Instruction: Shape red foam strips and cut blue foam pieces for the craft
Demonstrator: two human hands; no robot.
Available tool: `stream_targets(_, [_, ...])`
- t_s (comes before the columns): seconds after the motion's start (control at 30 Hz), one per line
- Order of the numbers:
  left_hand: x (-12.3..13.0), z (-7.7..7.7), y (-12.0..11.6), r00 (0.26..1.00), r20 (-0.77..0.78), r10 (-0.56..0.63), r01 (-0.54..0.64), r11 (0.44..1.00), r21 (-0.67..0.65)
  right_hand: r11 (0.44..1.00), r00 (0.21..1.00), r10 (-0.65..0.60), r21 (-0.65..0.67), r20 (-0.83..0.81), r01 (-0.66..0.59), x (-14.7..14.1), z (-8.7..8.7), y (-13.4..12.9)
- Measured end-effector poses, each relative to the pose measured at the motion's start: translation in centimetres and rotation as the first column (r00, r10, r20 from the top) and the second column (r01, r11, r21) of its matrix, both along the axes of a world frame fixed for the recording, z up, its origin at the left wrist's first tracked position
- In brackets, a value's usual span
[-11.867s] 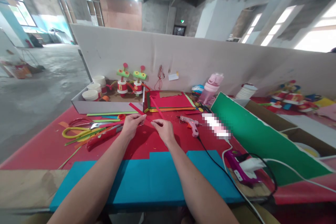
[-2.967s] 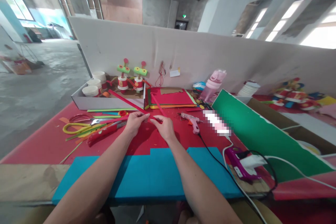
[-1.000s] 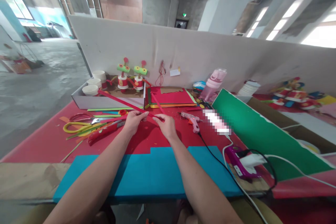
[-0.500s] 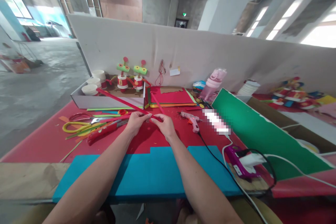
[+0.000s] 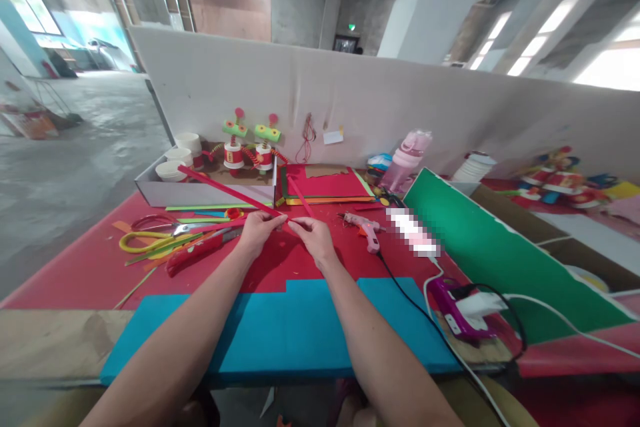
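Observation:
Over the red tabletop my left hand (image 5: 260, 232) is closed in a pinch on a long red paper strip (image 5: 227, 192), which slants up to the left toward the white cups. My right hand (image 5: 314, 235) pinches at the strip's near end, its fingertips almost touching those of the left. A second red paper strip (image 5: 299, 195) runs from behind the right hand's fingers up toward the stacked paper; where the two strips meet is hidden by the fingers. Left of my left hand lie yellow-handled scissors (image 5: 150, 241) and a red-handled tool (image 5: 200, 250).
Two paper-cup figures (image 5: 233, 155) and white cups (image 5: 173, 170) stand in a shallow box (image 5: 207, 197). A pink glue gun (image 5: 367, 230) lies right of my hands, its cord running to a purple power strip (image 5: 463, 313). Blue board (image 5: 280, 333) lines the near edge; a green panel (image 5: 490, 247) stands right.
The long strip's far end has shifted slightly left and up. Both hands stay almost in place, with only small finger movement.

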State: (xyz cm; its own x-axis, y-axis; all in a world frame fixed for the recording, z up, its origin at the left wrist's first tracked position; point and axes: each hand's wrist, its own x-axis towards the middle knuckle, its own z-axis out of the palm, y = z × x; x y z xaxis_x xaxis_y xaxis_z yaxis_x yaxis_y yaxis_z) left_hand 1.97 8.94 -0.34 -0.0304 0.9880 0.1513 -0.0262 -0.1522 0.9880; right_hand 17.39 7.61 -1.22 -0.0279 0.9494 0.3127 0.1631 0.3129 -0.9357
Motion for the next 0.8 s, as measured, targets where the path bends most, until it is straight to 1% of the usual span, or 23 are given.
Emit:
stream_targets(0.1, [0.15,-0.05,-0.01,1.0,0.008,-0.011,0.011,1.0,-0.009,1.0,1.0,-0.024,0.004,-0.01,0.024,-0.01,-0.38,0.2])
stream_targets(0.2, [0.13,0.13,-0.07,0.999,0.045,0.003,-0.002,1.0,-0.019,0.999,0.998,-0.037,-0.032,-0.044,0.036,0.13,-0.85,0.47])
stream_targets(0.27, [0.06,0.27,-0.12,0.997,0.07,0.019,-0.017,0.999,-0.029,0.998,0.997,-0.05,-0.042,-0.058,0.047,0.24,-0.98,0.58])
stream_targets(0.33, [0.03,0.31,-0.18,0.996,0.087,0.008,-0.005,0.999,-0.033,0.997,0.996,-0.065,-0.044,-0.06,0.062,0.33,-0.96,0.6])
stream_targets(0.43, [0.06,0.14,-0.2,0.997,0.062,-0.048,0.05,0.999,-0.022,0.997,0.997,-0.066,-0.038,-0.037,0.065,0.36,-0.8,0.53])
stream_targets(0.5, [0.07,-0.05,-0.14,0.997,0.037,-0.064,0.065,0.998,-0.017,0.998,0.998,-0.055,-0.018,-0.018,0.054,0.29,-0.68,0.45])
stream_targets(0.63, [-0.06,-0.2,0.04,0.999,0.019,-0.034,0.034,0.999,-0.022,1.0,1.0,-0.021,0.021,-0.008,0.021,0.02,-0.51,0.29])
stream_targets(0.8, [-0.07,0.0,0.04,1.0,0.014,-0.012,0.012,1.0,-0.012,1.0,0.999,-0.017,-0.011,-0.027,0.017,0.01,-0.49,0.31])
